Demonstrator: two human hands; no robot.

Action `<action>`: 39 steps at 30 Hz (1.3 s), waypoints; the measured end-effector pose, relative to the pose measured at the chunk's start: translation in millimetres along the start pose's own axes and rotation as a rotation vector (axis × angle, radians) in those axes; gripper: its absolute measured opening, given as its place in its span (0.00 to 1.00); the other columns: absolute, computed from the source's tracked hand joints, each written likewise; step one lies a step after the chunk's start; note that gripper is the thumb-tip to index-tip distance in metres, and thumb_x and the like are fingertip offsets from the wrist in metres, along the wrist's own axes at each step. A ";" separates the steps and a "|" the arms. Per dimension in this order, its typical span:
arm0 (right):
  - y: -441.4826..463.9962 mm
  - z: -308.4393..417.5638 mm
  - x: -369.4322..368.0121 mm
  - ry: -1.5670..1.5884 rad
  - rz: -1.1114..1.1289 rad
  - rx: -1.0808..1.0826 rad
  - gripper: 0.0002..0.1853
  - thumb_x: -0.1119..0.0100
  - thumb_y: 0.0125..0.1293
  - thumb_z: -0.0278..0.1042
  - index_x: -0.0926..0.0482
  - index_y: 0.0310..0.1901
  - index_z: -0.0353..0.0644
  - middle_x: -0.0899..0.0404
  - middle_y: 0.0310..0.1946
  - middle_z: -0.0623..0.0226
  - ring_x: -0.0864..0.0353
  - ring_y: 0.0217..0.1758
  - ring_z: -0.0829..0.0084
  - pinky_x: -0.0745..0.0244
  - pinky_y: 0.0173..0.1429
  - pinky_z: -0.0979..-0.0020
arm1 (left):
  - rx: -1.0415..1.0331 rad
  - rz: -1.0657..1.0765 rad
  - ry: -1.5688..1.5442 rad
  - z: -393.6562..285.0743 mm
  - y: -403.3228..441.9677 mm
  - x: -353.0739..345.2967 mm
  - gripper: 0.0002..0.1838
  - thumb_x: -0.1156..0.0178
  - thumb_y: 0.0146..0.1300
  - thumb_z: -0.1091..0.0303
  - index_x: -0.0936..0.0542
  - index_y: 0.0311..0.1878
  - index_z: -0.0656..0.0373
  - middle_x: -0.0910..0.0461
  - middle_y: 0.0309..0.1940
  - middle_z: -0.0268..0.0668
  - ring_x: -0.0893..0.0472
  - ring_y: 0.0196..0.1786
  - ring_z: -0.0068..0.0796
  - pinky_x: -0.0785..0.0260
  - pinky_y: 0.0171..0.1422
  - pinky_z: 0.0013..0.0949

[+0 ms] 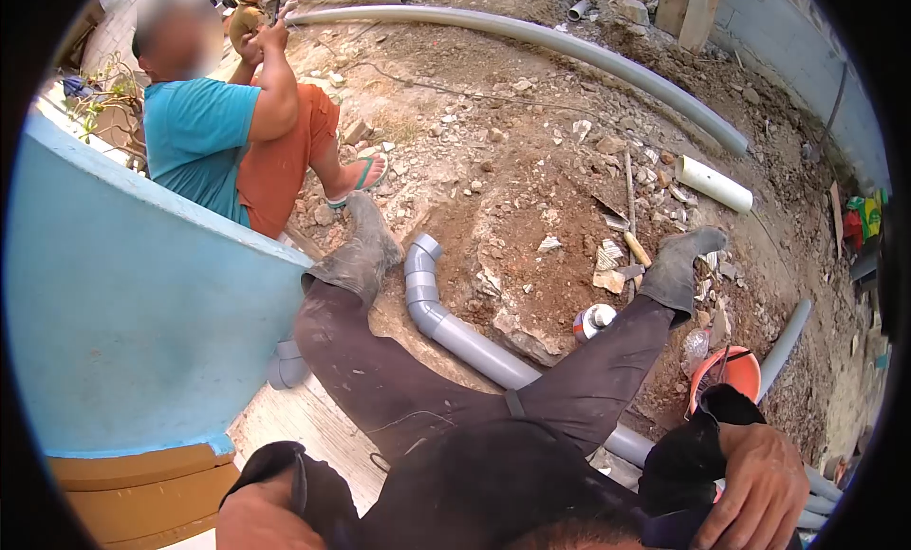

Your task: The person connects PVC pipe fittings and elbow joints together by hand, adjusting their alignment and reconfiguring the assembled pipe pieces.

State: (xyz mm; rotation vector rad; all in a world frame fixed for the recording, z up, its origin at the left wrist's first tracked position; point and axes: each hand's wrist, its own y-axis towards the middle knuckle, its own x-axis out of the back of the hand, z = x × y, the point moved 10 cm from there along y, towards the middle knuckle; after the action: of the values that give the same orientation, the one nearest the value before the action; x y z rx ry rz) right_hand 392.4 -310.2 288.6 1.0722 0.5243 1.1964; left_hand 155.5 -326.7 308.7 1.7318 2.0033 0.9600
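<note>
At the bottom right, my right hand [759,488] points down beside my hip with its fingers bent together. Its fingertips meet a dark, cloth-like thing [676,531]; whatever lies under the fingers is hidden. Only the back of my left hand [266,520] shows at the bottom left edge, below a black cuff, and its fingers are out of frame. Between my spread legs lies a grey plastic pipe [479,353] with a bent elbow end [424,256], running under my right leg. A white-topped can [595,319] stands near my right shin.
A light blue curved wall [142,303] rises at my left. Beyond it a person in a teal shirt [195,132] sits with raised hands. An orange bucket [738,374] is at my right. A white pipe piece [714,184], a long grey pipe [569,47] and rubble lie on the dirt.
</note>
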 end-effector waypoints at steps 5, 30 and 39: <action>-46.2 -69.7 -42.7 -0.023 0.130 -0.423 0.16 0.43 0.75 0.42 0.20 0.35 0.36 0.19 0.45 0.50 0.17 0.48 0.51 0.24 0.54 0.52 | 0.211 0.030 0.056 60.3 -15.6 -7.4 0.23 0.34 0.66 0.52 0.14 0.44 0.69 0.17 0.43 0.53 0.18 0.44 0.52 0.26 0.57 0.54; -522.6 -179.2 103.5 -0.796 -0.801 -1.602 0.19 0.38 0.67 0.38 0.19 0.54 0.34 0.15 0.47 0.53 0.16 0.52 0.59 0.27 0.59 0.65 | 0.720 -1.720 0.649 155.3 -380.4 265.8 0.17 0.42 0.74 0.60 0.21 0.57 0.63 0.15 0.46 0.41 0.18 0.36 0.24 0.18 0.41 0.31; -515.7 -178.4 92.4 -0.825 -0.744 -1.708 0.21 0.33 0.60 0.36 0.19 0.55 0.42 0.17 0.48 0.55 0.21 0.55 0.54 0.27 0.59 0.58 | 0.958 -1.886 0.707 134.9 -424.4 256.0 0.24 0.41 0.73 0.51 0.24 0.61 0.60 0.17 0.51 0.39 0.17 0.39 0.26 0.18 0.41 0.33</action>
State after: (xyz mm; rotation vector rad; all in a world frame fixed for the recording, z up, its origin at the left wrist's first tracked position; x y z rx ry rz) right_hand 527.4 -150.6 -223.8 -0.2341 -0.6910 0.1500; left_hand -128.3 -59.5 -25.9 -1.0108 3.1917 -0.2461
